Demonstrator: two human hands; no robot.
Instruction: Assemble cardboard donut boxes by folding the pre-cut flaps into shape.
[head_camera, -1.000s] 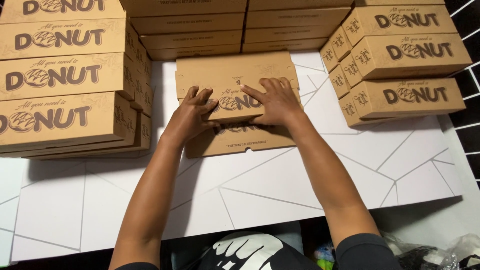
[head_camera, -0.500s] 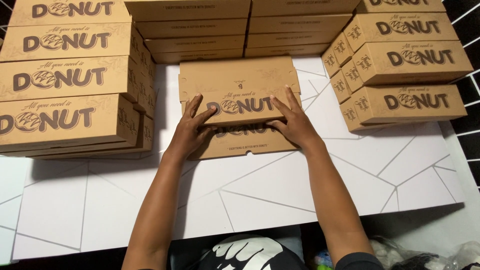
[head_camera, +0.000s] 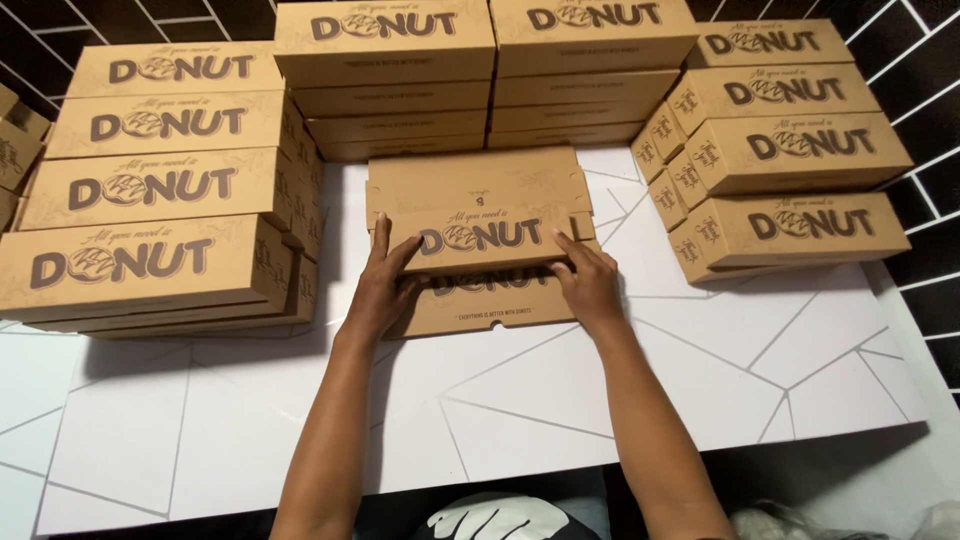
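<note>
A flat brown cardboard box blank (head_camera: 478, 235) with dark lettering lies in the middle of the white table (head_camera: 500, 410), partly folded. My left hand (head_camera: 378, 285) presses on its left side, fingers spread along the fold. At the right side, my right hand (head_camera: 588, 280) grips the folded panel's lower edge. The blank's front flap (head_camera: 480, 305) lies flat toward me between both hands.
Stacks of assembled brown boxes ring the work spot: a tall stack at the left (head_camera: 160, 190), two stacks at the back (head_camera: 480, 70), and a slanted stack at the right (head_camera: 780, 170). Dark tiled wall (head_camera: 920, 70) behind. The table's near edge is close to my body.
Both hands slid from the top of the blank out to its sides and lower edge. The middle panel now stands folded up, showing its lettering.
</note>
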